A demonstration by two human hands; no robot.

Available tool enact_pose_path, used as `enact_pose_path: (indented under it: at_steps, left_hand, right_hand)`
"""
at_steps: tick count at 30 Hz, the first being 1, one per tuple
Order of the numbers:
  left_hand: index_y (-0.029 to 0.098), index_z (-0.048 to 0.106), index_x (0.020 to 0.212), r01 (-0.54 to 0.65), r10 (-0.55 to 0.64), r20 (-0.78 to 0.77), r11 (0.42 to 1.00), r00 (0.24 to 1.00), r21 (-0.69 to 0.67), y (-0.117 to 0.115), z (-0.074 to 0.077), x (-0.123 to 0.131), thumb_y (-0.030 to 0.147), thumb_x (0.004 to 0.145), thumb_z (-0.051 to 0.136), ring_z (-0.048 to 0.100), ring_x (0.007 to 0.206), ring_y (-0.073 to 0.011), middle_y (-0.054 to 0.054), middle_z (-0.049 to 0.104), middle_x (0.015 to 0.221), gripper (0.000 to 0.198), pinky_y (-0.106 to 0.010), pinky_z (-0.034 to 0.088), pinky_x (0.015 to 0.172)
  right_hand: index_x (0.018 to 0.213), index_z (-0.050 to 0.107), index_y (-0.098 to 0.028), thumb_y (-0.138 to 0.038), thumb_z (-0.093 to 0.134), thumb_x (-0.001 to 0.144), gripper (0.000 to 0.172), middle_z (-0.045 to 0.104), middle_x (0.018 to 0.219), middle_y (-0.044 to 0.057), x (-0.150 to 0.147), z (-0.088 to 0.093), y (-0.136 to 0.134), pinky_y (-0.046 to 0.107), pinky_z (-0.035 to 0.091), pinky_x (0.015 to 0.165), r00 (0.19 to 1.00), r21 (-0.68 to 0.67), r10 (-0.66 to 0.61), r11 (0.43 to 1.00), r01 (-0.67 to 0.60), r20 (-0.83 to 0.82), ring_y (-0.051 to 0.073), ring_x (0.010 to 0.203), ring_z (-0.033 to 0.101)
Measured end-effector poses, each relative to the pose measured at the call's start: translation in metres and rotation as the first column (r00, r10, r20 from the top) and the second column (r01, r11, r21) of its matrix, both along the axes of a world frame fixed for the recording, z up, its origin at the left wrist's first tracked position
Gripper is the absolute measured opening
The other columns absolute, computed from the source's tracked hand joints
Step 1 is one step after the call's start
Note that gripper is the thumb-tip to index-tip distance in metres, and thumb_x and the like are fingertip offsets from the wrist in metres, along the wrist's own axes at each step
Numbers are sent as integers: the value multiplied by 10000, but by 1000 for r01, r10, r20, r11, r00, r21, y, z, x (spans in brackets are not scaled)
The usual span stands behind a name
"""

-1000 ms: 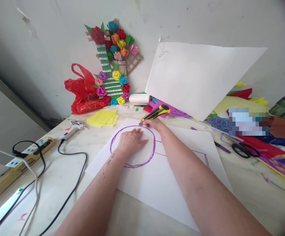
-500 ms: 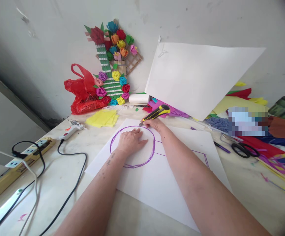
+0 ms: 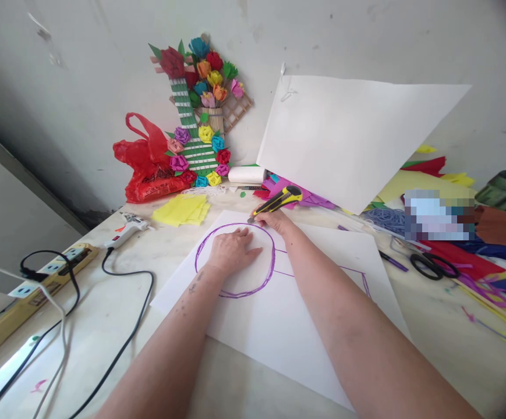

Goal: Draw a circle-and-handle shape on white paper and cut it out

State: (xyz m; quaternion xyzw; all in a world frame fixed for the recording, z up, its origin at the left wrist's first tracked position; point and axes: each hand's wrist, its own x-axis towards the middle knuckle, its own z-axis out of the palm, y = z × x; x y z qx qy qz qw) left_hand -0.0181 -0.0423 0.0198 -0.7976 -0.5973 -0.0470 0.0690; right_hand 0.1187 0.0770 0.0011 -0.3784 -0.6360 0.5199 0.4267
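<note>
A white sheet [image 3: 253, 317] lies on the table, with a purple circle [image 3: 271, 265] and straight purple lines drawn on it. My left hand [image 3: 232, 251] rests flat inside the circle, fingers stretched out, pressing on the paper. In my right hand [image 3: 274, 221] is a yellow and black utility knife [image 3: 281, 199], held like a pen. Its tip meets the top of the circle's outline, just beyond my left fingertips. My right forearm covers part of the straight lines.
Left of the sheet are a glue gun [image 3: 124, 233] and a yellow power strip [image 3: 38, 297] with trailing cords. Yellow paper [image 3: 181, 209], a red bag [image 3: 148, 163] and a paper-flower guitar [image 3: 195, 145] stand behind. Scissors [image 3: 434, 266] and a marker [image 3: 393, 261] lie right.
The knife tip has shifted very slightly to the right along the top of the circle. My left hand stays in place.
</note>
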Motion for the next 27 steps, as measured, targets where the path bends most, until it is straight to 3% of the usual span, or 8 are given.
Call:
enact_pose_path:
  at_steps: [27]
  left_hand:
    - [278,583,1159,-3,3,4,999,1000,-37,-2,5,2,533,856,389,530,1165,-215,-8,539,1325,441,-353,444,907]
  right_hand:
    - [566,569,-160,-126,505,502,96,433,427,-59,1,8,-8,238,274,462,998,-5,-26,1000,25,-50,78,446,352]
